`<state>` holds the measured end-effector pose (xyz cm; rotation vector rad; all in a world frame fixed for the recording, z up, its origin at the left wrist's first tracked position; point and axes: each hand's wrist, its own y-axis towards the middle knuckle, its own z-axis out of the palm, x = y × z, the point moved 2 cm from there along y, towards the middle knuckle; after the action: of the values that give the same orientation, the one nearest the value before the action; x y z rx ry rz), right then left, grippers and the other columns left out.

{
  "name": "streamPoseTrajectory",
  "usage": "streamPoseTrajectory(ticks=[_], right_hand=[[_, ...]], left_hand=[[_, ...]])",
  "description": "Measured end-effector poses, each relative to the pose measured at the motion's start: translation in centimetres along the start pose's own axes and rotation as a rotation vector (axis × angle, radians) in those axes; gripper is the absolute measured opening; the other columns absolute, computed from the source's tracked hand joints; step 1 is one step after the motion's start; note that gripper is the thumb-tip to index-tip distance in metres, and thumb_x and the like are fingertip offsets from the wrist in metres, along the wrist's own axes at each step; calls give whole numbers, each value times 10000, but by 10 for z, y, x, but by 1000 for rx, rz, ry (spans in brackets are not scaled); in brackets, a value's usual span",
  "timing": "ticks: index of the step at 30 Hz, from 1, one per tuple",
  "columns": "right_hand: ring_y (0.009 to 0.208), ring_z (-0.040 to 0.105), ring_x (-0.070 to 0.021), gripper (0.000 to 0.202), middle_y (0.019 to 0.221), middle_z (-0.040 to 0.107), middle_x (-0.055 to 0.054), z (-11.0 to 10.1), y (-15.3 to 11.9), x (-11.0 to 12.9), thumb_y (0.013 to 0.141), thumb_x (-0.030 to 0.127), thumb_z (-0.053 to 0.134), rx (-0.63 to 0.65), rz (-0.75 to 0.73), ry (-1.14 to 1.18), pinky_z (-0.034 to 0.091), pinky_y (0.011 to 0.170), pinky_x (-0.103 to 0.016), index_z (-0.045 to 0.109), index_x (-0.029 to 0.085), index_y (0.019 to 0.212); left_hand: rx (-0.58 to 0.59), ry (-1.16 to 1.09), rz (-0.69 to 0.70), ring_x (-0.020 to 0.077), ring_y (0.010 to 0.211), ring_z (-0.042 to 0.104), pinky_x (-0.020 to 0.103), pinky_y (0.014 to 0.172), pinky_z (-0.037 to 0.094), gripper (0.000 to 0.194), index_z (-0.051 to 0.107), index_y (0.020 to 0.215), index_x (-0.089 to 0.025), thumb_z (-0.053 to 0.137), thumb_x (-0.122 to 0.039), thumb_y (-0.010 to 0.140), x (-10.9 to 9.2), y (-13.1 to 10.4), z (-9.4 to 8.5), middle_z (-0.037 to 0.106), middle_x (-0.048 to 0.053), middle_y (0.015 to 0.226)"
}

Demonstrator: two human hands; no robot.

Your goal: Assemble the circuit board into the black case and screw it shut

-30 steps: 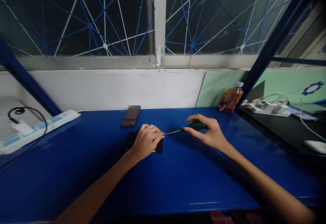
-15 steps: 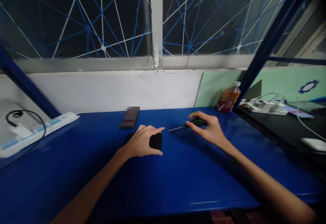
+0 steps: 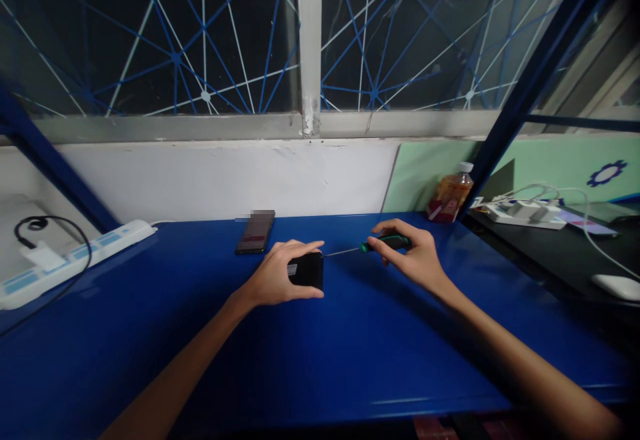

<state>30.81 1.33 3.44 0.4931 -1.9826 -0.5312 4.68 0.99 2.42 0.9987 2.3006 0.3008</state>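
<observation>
My left hand (image 3: 280, 272) grips a flat black box-like device (image 3: 311, 273) between thumb and fingers. A small pale label shows on the device beside my palm, and its left part is hidden under the hand. My right hand (image 3: 411, 253) is closed round the black and green handle of a screwdriver (image 3: 387, 244). The thin metal shaft points left, and its tip is at the upper right corner of the device; whether it touches I cannot tell.
Behind my left hand a dark phone (image 3: 255, 232) lies on the blue table (image 3: 320, 360). A white power strip (image 3: 75, 263) with a black cable is at the left. At the back right stands a drink bottle (image 3: 451, 193), beside a blue post.
The device in my left hand has shifted slightly right and up and its label has come into view. The screwdriver tip now meets the device's edge in the picture.
</observation>
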Motion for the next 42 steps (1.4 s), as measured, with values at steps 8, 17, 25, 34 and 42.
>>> streamPoseTrajectory(ticks=[8,17,25,34,42], right_hand=[[433,586,-106,206,721,669,-28,-1,0,3,799,351,663,-7,-11,-16,493,455,-252,628,170,890],[449,578,-98,238,765,643,-27,-1,1,1,817,386,641,26,13,17,490,465,-245,604,184,938],[518,598,-100,359,908,584,-23,-2,6,-4,824,350,633,153,79,298,515,493,-255,445,225,1104],[423,560,-96,269,648,557,27,0,4,-7,846,402,610,46,109,104,457,413,-224,540,193,1001],[461,598,-108,389,828,578,4,0,6,-8,806,360,662,92,98,300,490,433,-254,447,225,1100]], left_hand=[[22,-10,-2,274,1011,585,468,883,463,758,478,1353,-282,773,-400,665,0,0,0,654,86,1152],[5,-30,11,286,1013,586,490,881,464,711,514,1327,-273,768,-365,670,0,0,0,655,102,1137],[9,-40,-17,275,1018,583,475,892,461,710,519,1317,-277,773,-401,666,0,0,0,648,82,1155],[12,-37,-14,278,1026,584,480,901,461,721,513,1322,-280,775,-417,665,0,-1,-1,646,86,1163],[25,-43,-26,281,1060,565,489,945,429,729,517,1316,-267,772,-456,661,0,0,-1,638,81,1191]])
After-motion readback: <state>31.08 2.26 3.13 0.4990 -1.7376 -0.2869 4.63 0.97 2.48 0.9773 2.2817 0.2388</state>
